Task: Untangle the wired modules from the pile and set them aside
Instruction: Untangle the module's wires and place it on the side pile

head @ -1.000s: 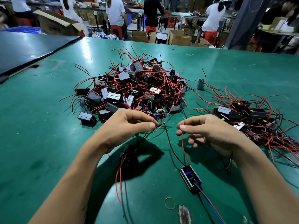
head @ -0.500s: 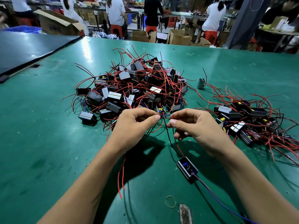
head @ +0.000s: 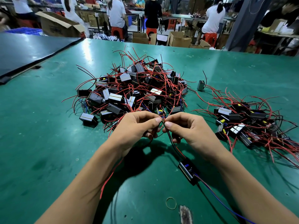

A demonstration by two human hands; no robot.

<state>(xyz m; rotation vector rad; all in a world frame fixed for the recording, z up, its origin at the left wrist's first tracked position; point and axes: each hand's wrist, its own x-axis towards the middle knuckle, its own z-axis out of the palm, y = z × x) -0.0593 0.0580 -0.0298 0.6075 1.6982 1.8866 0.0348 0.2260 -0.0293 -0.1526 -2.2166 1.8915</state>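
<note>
Our left hand [head: 137, 126] and right hand [head: 187, 129] meet fingertip to fingertip, each pinching the wires [head: 174, 147] of one module [head: 187, 171], which lies on the table [head: 40, 143] just below our right wrist. The pile [head: 134, 89] sits just beyond our fingers. A smaller heap [head: 242, 123] lies out past the right hand. A rubber band [head: 171, 203] lies between our forearms.

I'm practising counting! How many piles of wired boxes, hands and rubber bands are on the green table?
Piles of wired modules: 2 (big pile, small pile)
Hands: 2 (left hand, right hand, both pinching wires)
Rubber band: 1
Total: 5
</note>
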